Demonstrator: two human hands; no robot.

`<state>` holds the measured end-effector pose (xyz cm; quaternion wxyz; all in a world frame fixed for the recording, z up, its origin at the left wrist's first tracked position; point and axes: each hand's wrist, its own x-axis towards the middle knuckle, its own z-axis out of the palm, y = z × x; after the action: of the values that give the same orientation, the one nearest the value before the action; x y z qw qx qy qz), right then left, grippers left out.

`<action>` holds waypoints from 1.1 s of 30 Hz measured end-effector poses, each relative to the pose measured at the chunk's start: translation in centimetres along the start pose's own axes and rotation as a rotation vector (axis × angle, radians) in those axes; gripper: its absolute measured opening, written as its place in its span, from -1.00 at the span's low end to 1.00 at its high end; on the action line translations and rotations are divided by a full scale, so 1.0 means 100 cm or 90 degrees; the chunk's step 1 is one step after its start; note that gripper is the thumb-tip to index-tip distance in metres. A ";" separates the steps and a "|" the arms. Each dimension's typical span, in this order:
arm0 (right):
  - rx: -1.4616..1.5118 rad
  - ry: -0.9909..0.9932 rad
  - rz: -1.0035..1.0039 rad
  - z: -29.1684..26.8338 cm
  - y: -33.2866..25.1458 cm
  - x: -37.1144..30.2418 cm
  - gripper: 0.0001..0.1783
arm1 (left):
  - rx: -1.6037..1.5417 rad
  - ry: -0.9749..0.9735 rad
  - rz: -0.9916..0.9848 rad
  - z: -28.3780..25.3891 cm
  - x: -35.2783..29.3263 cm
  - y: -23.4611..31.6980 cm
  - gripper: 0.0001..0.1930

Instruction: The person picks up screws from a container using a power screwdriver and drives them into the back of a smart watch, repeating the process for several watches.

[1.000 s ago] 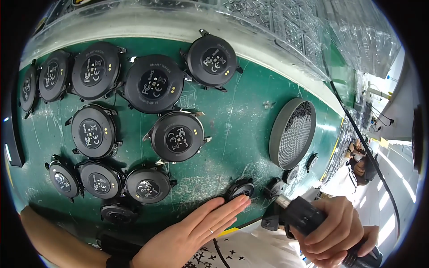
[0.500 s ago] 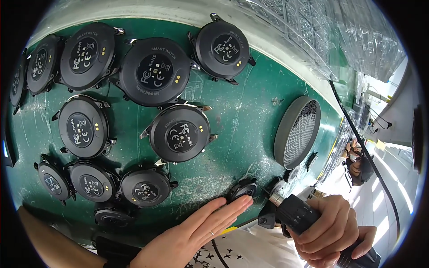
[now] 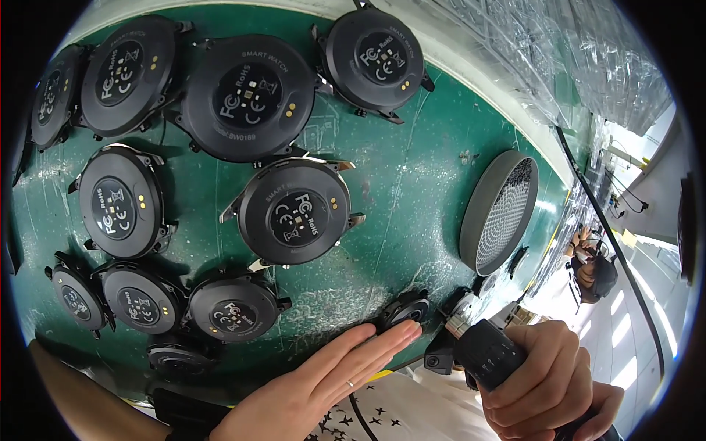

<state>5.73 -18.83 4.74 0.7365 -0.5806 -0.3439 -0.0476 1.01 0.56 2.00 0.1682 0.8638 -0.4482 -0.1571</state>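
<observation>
My right hand [image 3: 548,378] is wrapped round a black electric screwdriver [image 3: 489,356], tilted with its metal tip end up and to the left. My left hand [image 3: 316,386] lies stretched out flat, a ring on one finger. Its fingertips overlap the lower edge of a small black watch case [image 3: 403,309] at the bench's near edge; whether they press on it I cannot tell. The screwdriver's tip end is just right of that case, and the bit itself is hard to make out. Several black smartwatch cases [image 3: 294,212] lie back side up in rows to the left.
A round grey tray [image 3: 471,220] with a dimpled floor and tiny dark screws stands at the right of the green bench [image 3: 397,191]. Clear plastic packaging [image 3: 507,59] is heaped beyond the far edge. A black cable [image 3: 625,257] hangs at the right, near another person [image 3: 594,275].
The view has shifted a little, so the watch cases sit slightly further left and the tray slightly further right. Both hands keep nearly the same pose; the screwdriver has barely moved.
</observation>
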 end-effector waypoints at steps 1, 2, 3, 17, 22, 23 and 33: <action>0.008 0.024 -0.018 0.002 0.004 -0.001 -0.64 | -0.148 0.056 -0.048 0.001 0.005 -0.001 0.05; 0.016 0.049 -0.036 0.005 0.008 -0.001 -0.67 | -0.151 0.052 -0.048 -0.002 0.004 -0.003 0.05; 0.023 0.073 -0.054 0.005 0.010 -0.002 -0.69 | -0.009 -0.032 0.014 -0.010 -0.002 -0.005 0.03; 0.010 -0.007 0.024 -0.003 0.004 0.003 -0.77 | 0.423 -0.086 0.029 -0.003 -0.016 0.005 -0.10; -0.006 -0.067 0.129 -0.010 -0.015 0.015 -0.81 | 0.441 -0.168 0.091 -0.008 -0.010 0.011 -0.13; 0.013 -0.060 0.164 -0.011 -0.012 0.013 -0.83 | 0.362 -0.160 0.070 -0.004 -0.012 0.013 -0.17; -0.125 0.175 -0.041 -0.059 -0.011 0.002 -0.74 | 0.177 -0.002 0.122 -0.006 -0.008 0.007 -0.55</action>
<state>8.07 -24.39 5.28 0.7147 -0.6261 -0.2520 -0.1837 0.29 0.93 2.93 0.0605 0.8318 -0.5462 -0.0784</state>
